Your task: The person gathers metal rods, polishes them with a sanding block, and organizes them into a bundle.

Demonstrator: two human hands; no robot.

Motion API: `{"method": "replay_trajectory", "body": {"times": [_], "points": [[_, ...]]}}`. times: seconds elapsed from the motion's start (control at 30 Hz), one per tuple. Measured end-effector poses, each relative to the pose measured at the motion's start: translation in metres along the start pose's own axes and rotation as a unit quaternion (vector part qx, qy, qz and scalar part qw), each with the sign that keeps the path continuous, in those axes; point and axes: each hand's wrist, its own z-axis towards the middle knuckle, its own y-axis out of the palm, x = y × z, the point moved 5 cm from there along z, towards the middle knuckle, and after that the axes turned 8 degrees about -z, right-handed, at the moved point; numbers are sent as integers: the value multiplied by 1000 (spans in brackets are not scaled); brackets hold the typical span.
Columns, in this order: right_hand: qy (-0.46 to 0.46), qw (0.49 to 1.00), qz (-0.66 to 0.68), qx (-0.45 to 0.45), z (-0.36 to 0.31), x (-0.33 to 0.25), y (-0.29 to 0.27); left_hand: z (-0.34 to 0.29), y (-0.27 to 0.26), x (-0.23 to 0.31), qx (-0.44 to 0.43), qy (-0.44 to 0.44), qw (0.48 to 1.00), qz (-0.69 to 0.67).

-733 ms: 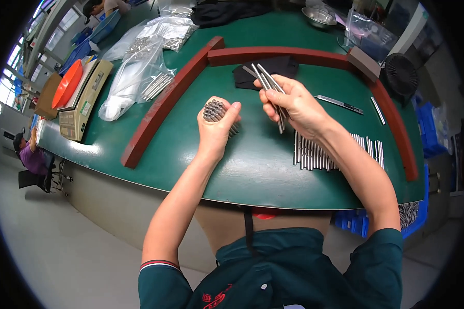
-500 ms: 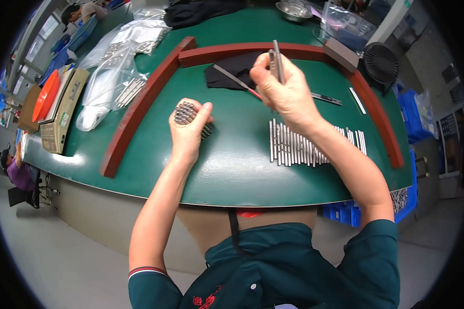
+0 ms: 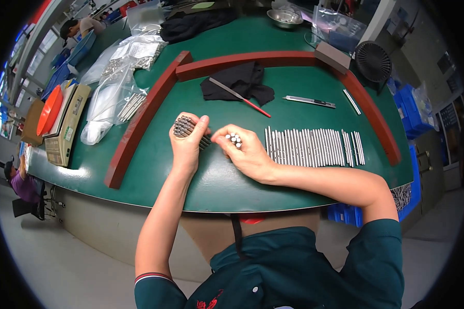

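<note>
My left hand (image 3: 186, 147) is closed around a thick bundle of thin metal rods (image 3: 184, 127), their ends showing above the fist. Right beside it, my right hand (image 3: 246, 155) curls round a smaller bunch of metal rods (image 3: 234, 139) with bright round ends; its fingertips come close to the left bundle. To the right of both hands, a row of metal rods (image 3: 307, 148) lies side by side on the green table (image 3: 227, 190). A few rods at the row's right end stand slightly apart from the others.
Dark red wooden bars (image 3: 247, 60) frame the work area. Inside them lie a black cloth (image 3: 252, 82), a file with a red handle (image 3: 242, 98), a utility knife (image 3: 309, 101) and two loose rods (image 3: 352, 102). Plastic bags (image 3: 116, 98) of rods sit left; a small black fan (image 3: 373, 62) stands right.
My right hand has come down and left from above the row to beside my left hand. The rods in it now show their ends as a bunch. The left hand keeps its bundle.
</note>
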Motion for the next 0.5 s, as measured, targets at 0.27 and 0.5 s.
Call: {"method": "replay_trajectory", "body": {"times": [0.27,0.5], "points": [[26,994,45,-91,15,1,-2,2,-5,1,2,12,1000,14],[55,982,58,-169,19,8,-3,2,-3,2,3,5,1000,26]]}}
